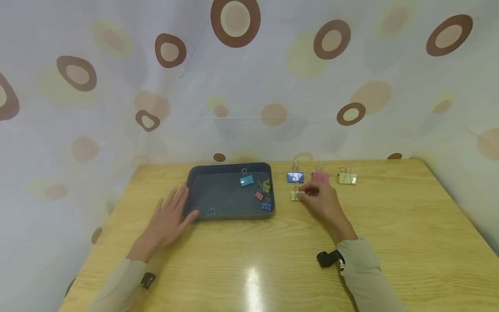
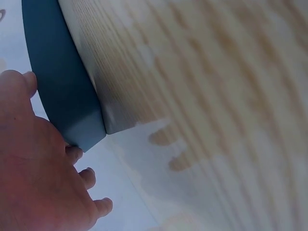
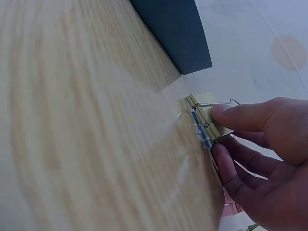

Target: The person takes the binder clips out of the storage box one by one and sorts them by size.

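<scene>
My right hand [image 1: 321, 201] pinches a small pale yellow binder clip [image 1: 294, 196] just right of the tray. In the right wrist view the thumb presses one face of that yellow clip [image 3: 219, 126], with the fingers curled behind it. A blue binder clip [image 1: 295, 177], a pink one [image 1: 320, 177] and a larger pale yellow one [image 1: 347, 178] stand in a row behind that hand. My left hand [image 1: 165, 223] has its fingers straight and touches the left side of the dark grey tray [image 1: 230, 216]; in the left wrist view its fingers lie along the tray wall [image 2: 65, 86].
Inside the tray are a teal binder clip [image 1: 247, 180], a yellow one [image 1: 267, 186], a pink one [image 1: 259, 196], a blue one [image 1: 267, 206] and a small teal one [image 1: 211, 212]. A patterned curtain [image 1: 249, 86] hangs behind the wooden table [image 1: 218, 268].
</scene>
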`<state>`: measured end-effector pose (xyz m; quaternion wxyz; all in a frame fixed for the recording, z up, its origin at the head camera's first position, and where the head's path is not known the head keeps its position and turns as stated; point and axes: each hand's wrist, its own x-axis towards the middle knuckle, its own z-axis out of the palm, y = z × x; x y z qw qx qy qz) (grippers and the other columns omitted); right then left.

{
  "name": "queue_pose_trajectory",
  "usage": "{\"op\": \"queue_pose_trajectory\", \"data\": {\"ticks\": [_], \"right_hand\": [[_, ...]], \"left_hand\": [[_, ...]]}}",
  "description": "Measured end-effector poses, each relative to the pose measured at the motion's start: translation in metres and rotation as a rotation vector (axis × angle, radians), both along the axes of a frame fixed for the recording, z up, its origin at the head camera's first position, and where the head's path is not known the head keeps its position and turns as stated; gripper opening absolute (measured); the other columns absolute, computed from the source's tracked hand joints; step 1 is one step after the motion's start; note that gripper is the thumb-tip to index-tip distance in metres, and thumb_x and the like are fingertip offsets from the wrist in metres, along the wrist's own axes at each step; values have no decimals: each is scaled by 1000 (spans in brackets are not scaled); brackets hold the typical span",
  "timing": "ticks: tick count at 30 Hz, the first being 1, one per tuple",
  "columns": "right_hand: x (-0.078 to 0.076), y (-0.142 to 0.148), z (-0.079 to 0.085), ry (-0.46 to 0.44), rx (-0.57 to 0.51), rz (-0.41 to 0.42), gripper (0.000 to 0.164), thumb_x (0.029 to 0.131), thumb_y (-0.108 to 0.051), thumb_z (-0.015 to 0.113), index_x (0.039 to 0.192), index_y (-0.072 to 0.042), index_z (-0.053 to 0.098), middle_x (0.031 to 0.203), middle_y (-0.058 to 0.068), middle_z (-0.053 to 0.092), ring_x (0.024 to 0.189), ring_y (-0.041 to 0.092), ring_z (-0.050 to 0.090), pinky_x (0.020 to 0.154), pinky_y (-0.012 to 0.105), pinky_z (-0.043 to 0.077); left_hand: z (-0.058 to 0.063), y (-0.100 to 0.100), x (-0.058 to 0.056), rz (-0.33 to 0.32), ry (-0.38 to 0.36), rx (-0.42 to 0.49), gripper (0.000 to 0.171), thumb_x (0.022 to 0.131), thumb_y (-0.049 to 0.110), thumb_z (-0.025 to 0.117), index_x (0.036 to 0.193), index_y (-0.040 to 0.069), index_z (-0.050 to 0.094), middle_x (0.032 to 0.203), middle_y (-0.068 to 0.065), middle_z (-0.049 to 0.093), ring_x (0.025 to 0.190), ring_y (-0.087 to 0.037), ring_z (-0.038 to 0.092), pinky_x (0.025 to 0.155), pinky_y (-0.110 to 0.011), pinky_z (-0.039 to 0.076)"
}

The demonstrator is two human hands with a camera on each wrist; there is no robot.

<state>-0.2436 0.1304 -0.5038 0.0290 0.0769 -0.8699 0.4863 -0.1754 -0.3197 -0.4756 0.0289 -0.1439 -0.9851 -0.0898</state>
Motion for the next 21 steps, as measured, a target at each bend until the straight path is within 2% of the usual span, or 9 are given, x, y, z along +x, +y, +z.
{"op": "queue_pose_trajectory", "data": {"ticks": [3, 8, 14, 17, 21], "right_hand": [[-1, 0, -2, 30, 23, 16, 12, 91, -8, 77, 100, 0, 75, 95, 13, 73, 85, 24, 66, 78, 34, 55], [-1, 1, -2, 44, 35, 26, 14, 92, -10, 76, 102, 0, 75, 98, 13, 74, 89, 26, 68, 80, 35, 55], [1, 5, 1, 5, 19, 12, 18, 94, -12, 75, 107, 1, 74, 101, 14, 73, 93, 27, 68, 85, 37, 55], [2, 6, 5, 12, 8, -3, 21, 97, -15, 73, 110, 1, 74, 104, 16, 73, 97, 30, 68, 88, 42, 56], [0, 4, 14, 68, 1, 8, 21, 97, -14, 73, 110, 3, 74, 108, 19, 72, 101, 36, 69, 89, 49, 57]], "left_hand": [[-1, -1, 0, 2, -10, -7, 81, 108, 54, 39, 163, -1, 18, 171, -16, 13, 155, -42, 12, 119, -69, 12], [-1, -1, -1, 1, -11, -6, 81, 108, 55, 38, 163, -1, 17, 171, -14, 11, 155, -42, 12, 119, -69, 12], [-1, -1, -2, -9, -11, -10, 81, 108, 54, 38, 163, -2, 17, 171, -15, 11, 155, -42, 12, 118, -70, 12], [-2, -2, -2, -5, -19, -10, 82, 108, 55, 38, 163, -1, 16, 171, -14, 9, 155, -42, 11, 119, -69, 11], [-2, -3, -1, 0, -19, -15, 83, 108, 56, 37, 163, -1, 15, 172, -14, 8, 155, -41, 11, 119, -69, 12]]}}
